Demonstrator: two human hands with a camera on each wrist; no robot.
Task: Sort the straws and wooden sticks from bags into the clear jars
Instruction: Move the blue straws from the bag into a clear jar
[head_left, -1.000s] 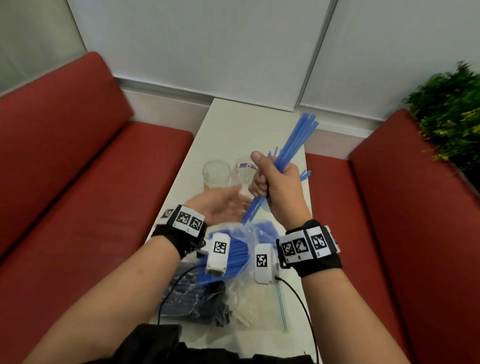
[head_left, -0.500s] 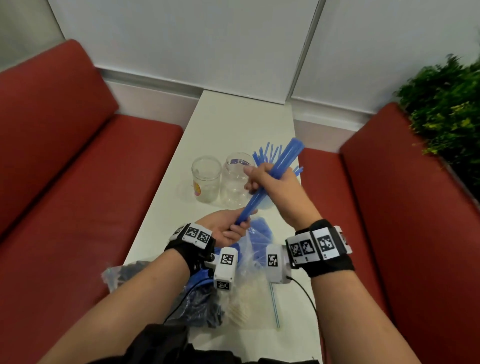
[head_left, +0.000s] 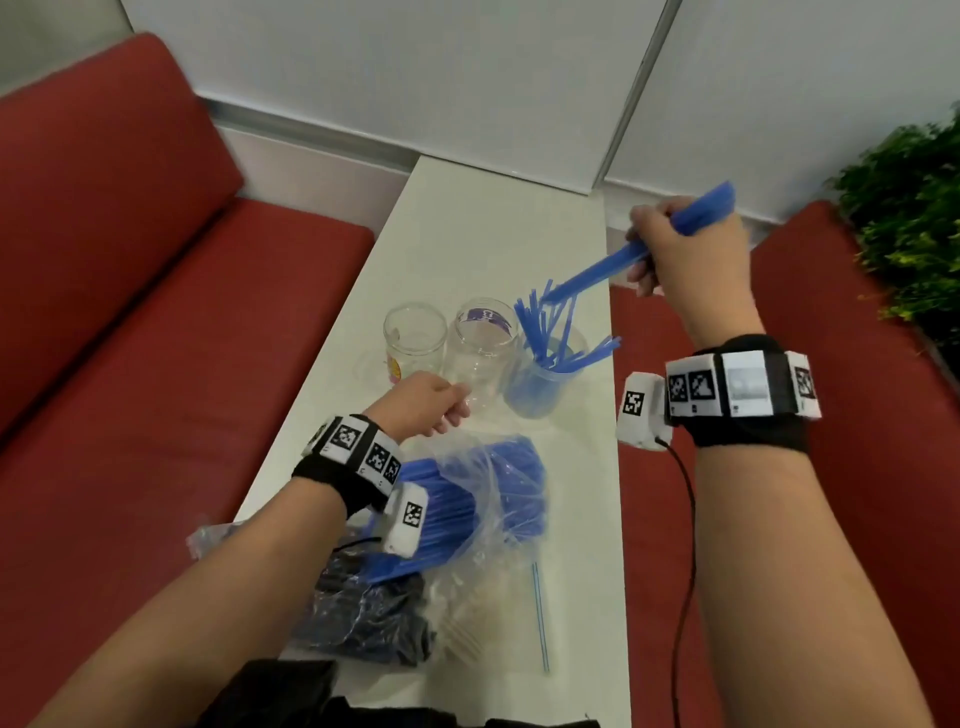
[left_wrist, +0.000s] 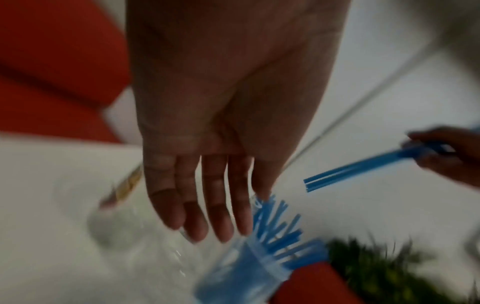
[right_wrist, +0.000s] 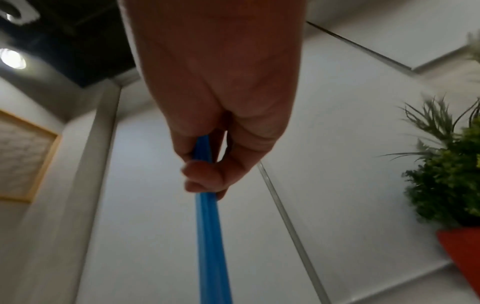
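Up at one o'clock, the right hand (head_left: 685, 249) grips a bundle of blue straws (head_left: 597, 273) above the straw-filled jar (head_left: 540, 384) on the bench (head_left: 467, 249). The left hand (head_left: 421, 402), fingers straight and relaxed, reaches the middle clear jar (head_left: 480, 358); bags (head_left: 467, 499) lie at six o'clock.

You are sitting in what looks like a café or office lounge booth. Red upholstered benches (head_left: 130, 312) run along both sides of a narrow white worktop (head_left: 483, 244), which butts against pale wall panels (head_left: 415, 78). A leafy green plant (head_left: 914, 218) stands behind the bench on your right. The right wrist view shows a dark ceiling with a round light (right_wrist: 11, 58) and a wood-framed panel (right_wrist: 23, 162) on the wall.
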